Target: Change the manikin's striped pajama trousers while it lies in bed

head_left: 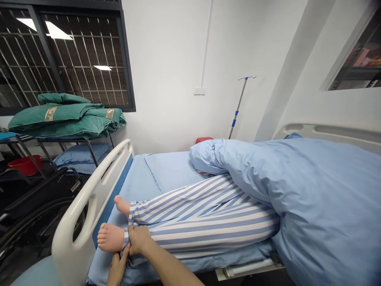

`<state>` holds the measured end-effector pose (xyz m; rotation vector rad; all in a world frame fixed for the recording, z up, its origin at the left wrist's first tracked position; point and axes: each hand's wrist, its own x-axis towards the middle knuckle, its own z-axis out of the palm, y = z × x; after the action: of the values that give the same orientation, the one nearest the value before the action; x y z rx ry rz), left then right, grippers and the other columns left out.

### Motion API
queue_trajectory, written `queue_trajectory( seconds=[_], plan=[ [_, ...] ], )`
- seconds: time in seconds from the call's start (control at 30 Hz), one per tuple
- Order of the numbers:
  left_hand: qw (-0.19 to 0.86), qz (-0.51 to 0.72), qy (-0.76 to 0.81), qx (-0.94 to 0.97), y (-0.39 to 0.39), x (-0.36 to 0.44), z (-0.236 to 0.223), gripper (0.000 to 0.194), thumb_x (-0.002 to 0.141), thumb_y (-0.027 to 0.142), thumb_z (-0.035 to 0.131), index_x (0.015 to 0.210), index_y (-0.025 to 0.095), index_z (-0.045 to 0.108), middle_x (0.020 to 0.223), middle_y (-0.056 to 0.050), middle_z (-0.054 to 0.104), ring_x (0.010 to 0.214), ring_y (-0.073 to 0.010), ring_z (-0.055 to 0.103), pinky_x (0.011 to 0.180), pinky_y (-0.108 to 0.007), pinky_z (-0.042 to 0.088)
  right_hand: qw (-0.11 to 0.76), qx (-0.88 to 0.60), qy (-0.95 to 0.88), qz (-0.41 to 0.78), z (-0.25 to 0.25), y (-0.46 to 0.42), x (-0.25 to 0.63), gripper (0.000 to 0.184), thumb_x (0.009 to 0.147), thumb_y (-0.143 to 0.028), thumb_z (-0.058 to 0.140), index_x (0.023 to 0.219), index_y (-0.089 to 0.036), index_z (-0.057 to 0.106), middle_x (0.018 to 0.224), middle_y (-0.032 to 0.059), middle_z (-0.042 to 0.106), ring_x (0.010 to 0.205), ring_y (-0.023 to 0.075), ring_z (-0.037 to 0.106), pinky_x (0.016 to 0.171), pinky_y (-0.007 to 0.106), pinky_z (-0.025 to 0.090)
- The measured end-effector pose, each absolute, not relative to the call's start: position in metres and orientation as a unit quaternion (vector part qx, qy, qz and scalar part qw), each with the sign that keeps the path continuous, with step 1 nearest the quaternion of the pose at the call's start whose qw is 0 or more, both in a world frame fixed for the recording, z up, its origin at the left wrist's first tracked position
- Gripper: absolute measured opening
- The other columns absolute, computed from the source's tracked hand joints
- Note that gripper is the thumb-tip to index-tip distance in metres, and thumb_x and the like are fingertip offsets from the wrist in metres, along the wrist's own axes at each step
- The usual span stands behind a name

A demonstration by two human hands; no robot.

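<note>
A lifelike doll or patient figure lies on a hospital bed, its bare feet toward me, with the near foot [110, 237] and the far foot [122, 205] side by side. It wears blue-and-white striped pyjama trousers [202, 222]. My right hand [138, 240] grips the near trouser cuff [126, 248] from above, just beside the ankle. My left hand [117, 268] pinches the same cuff from below. A pale blue duvet [312, 190] covers the upper body, which is hidden.
A white bed footboard [89, 206] stands left of my hands. Beyond it are a black wheelchair [35, 214] and a metal rack [65, 139] holding green folded bedding, with a red basin [25, 165] nearby. An IV pole [239, 105] stands behind the bed.
</note>
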<state>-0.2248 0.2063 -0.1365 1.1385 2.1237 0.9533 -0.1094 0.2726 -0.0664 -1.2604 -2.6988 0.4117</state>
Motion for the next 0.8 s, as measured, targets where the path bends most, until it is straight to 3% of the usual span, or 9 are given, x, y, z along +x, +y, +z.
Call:
queue_trajectory(
  seconds=[0.13,0.3,0.43,0.53,0.67,0.8],
  plan=[
    [0.286,0.390,0.767,0.421,0.199,-0.225,-0.134,0.058,0.064,0.063,0.045,0.094,0.016,0.060,0.102,-0.015,0.068,0.107,-0.0369,0.059,0.090,-0.045,0.050,0.060,-0.387,-0.908,0.146,-0.064,0.271,-0.101,0.068,0.056,-0.045,0.067,0.113,-0.012,0.050,0.104,0.0178,0.064,0.090,0.0333,0.064,0.075,0.046,0.053],
    [0.282,0.367,0.766,0.445,0.186,-0.225,-0.124,0.064,0.060,0.063,0.047,0.100,0.015,0.060,0.109,-0.016,0.066,0.115,-0.0346,0.054,0.096,-0.043,0.045,0.104,-0.360,-0.917,0.136,-0.052,0.271,-0.055,0.081,0.052,-0.050,0.071,0.121,-0.015,0.046,0.113,0.0163,0.059,0.103,0.0351,0.056,0.084,0.050,0.047],
    [0.259,0.340,0.762,0.486,0.178,-0.231,-0.118,0.050,0.065,0.057,0.043,0.096,0.022,0.062,0.113,-0.009,0.065,0.119,-0.0313,0.052,0.097,-0.039,0.045,0.131,-0.411,-0.892,0.134,-0.038,0.271,0.014,0.069,0.060,-0.048,0.067,0.119,-0.017,0.051,0.111,0.0137,0.060,0.103,0.0324,0.055,0.086,0.044,0.045],
    [0.260,0.318,0.768,0.491,0.173,-0.238,-0.112,0.052,0.067,0.060,0.040,0.094,0.021,0.062,0.108,-0.009,0.067,0.116,-0.0322,0.053,0.097,-0.040,0.043,0.142,-0.471,-0.862,0.125,-0.030,0.271,0.067,0.059,0.066,-0.040,0.063,0.118,-0.017,0.053,0.109,0.0123,0.061,0.102,0.0290,0.055,0.086,0.038,0.044],
    [0.252,0.274,0.789,0.489,0.166,-0.238,-0.103,0.048,0.072,0.062,0.036,0.079,0.022,0.059,0.086,-0.007,0.069,0.098,-0.0312,0.062,0.088,-0.041,0.046,0.161,-0.519,-0.832,0.114,-0.027,0.275,0.119,0.047,0.073,-0.037,0.057,0.115,-0.016,0.056,0.109,0.0119,0.062,0.102,0.0265,0.056,0.087,0.035,0.042],
    [0.150,0.243,0.825,0.487,0.154,-0.219,-0.099,0.039,0.077,0.058,0.030,0.063,0.025,0.044,0.067,-0.003,0.059,0.074,-0.0260,0.061,0.070,-0.036,0.047,0.176,-0.558,-0.805,0.103,-0.034,0.276,0.146,0.038,0.079,-0.038,0.051,0.110,-0.016,0.058,0.104,0.0112,0.065,0.100,0.0253,0.058,0.084,0.033,0.042]
  ],
)
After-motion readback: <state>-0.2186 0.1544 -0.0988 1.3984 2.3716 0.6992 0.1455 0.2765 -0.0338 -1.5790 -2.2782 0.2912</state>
